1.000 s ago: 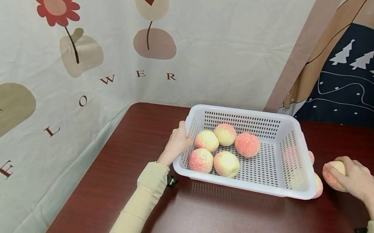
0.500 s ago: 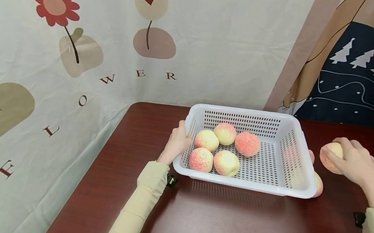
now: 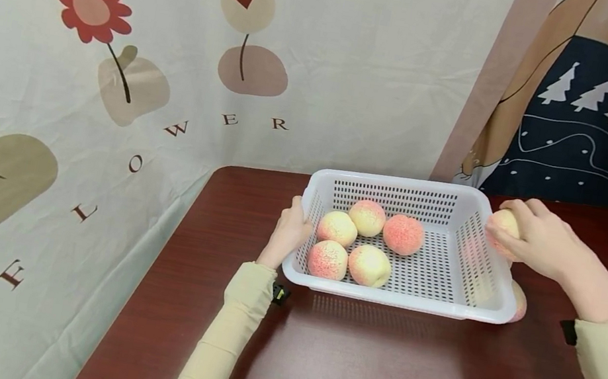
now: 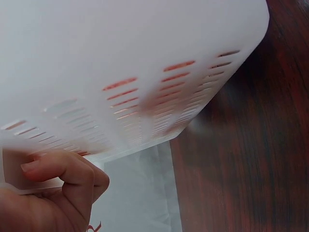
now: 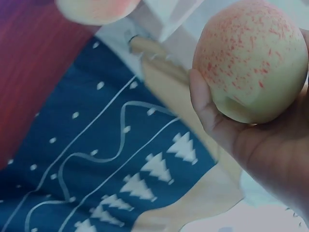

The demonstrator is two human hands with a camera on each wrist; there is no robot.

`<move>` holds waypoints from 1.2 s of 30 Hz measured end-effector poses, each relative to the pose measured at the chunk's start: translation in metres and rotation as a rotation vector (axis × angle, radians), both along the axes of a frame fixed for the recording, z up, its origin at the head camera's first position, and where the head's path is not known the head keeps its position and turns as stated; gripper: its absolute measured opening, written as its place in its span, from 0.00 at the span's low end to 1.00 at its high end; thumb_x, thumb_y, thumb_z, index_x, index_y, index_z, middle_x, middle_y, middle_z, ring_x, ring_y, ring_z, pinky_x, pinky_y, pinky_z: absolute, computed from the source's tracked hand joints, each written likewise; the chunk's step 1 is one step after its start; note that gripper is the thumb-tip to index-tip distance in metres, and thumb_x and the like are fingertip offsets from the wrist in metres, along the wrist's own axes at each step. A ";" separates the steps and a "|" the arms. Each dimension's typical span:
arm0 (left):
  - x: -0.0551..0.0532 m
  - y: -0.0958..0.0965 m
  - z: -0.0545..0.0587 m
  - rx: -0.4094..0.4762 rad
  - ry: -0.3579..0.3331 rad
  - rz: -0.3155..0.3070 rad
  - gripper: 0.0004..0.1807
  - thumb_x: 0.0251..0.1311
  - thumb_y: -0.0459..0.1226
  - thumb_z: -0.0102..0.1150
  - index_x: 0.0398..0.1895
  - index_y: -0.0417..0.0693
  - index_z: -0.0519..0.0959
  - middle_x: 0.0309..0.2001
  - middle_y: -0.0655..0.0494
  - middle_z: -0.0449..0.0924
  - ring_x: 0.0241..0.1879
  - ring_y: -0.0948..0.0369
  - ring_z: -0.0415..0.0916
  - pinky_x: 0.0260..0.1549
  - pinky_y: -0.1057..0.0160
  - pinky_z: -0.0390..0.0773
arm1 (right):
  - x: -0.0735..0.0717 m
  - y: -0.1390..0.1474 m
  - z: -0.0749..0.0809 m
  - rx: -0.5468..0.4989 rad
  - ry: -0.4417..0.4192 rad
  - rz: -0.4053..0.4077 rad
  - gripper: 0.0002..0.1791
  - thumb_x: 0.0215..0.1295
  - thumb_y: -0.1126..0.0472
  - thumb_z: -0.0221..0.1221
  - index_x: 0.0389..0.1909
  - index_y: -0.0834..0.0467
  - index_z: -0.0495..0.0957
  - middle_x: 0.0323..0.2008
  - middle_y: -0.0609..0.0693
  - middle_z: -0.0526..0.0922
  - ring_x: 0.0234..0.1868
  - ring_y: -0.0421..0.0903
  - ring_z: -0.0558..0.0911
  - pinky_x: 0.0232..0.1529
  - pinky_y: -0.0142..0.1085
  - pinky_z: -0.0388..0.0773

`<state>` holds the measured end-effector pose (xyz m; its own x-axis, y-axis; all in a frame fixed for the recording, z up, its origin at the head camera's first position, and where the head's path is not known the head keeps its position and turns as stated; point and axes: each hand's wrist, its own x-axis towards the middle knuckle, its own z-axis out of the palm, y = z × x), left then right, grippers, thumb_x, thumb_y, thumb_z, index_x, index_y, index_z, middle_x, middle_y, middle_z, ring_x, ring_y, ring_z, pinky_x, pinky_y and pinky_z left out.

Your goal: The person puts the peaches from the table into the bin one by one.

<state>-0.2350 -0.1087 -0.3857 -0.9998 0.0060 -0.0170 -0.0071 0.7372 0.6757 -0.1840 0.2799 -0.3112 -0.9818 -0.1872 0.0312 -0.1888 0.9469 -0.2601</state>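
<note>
A white slotted plastic basket (image 3: 382, 298) stands on the table with several yellow-and-pink peaches, such as a front peach (image 3: 369, 266), gathered in its left half. My left hand (image 3: 287, 232) grips the basket's left end; in the left wrist view, its curled fingers (image 4: 72, 174) hold the rim. Over the basket's right rim, my right hand (image 3: 543, 237) holds a peach (image 3: 501, 230), which the right wrist view shows up close, with the thumb (image 5: 205, 96) against its speckled skin. Another peach (image 3: 518, 303) lies outside the basket's right end, partly hidden by it.
The dark red-brown table (image 3: 370, 368) carries the basket near its back edge. Behind it hangs a pale cloth (image 3: 359, 78) with flower prints, and to the right a navy cloth (image 3: 588, 150) with white trees.
My right hand has raised its peach from the table right of the basket and brought it leftward to the right rim. The left hand and basket stay put.
</note>
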 end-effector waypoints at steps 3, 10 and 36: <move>-0.001 0.001 -0.001 -0.006 -0.005 0.005 0.26 0.60 0.30 0.47 0.63 0.39 0.58 0.44 0.35 0.78 0.37 0.47 0.81 0.31 0.55 0.79 | -0.001 -0.014 0.005 0.007 0.001 0.051 0.35 0.64 0.40 0.53 0.60 0.63 0.65 0.52 0.67 0.67 0.39 0.58 0.74 0.38 0.53 0.77; -0.002 0.002 -0.002 -0.006 -0.013 0.006 0.26 0.61 0.30 0.47 0.64 0.39 0.58 0.44 0.35 0.78 0.38 0.48 0.81 0.31 0.56 0.78 | -0.004 -0.045 0.002 0.041 0.082 0.234 0.24 0.62 0.45 0.58 0.51 0.59 0.72 0.45 0.60 0.74 0.35 0.51 0.76 0.36 0.45 0.75; 0.000 0.001 -0.001 0.013 -0.008 0.002 0.27 0.61 0.30 0.47 0.64 0.39 0.57 0.46 0.34 0.78 0.38 0.46 0.82 0.26 0.59 0.78 | -0.015 -0.119 -0.041 0.323 -0.285 0.434 0.38 0.58 0.40 0.58 0.62 0.61 0.67 0.60 0.66 0.69 0.56 0.63 0.75 0.56 0.57 0.71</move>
<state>-0.2351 -0.1081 -0.3865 -0.9997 0.0040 -0.0250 -0.0142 0.7281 0.6853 -0.1991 0.1609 -0.3523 -0.7753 -0.5280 -0.3465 -0.5400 0.8388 -0.0699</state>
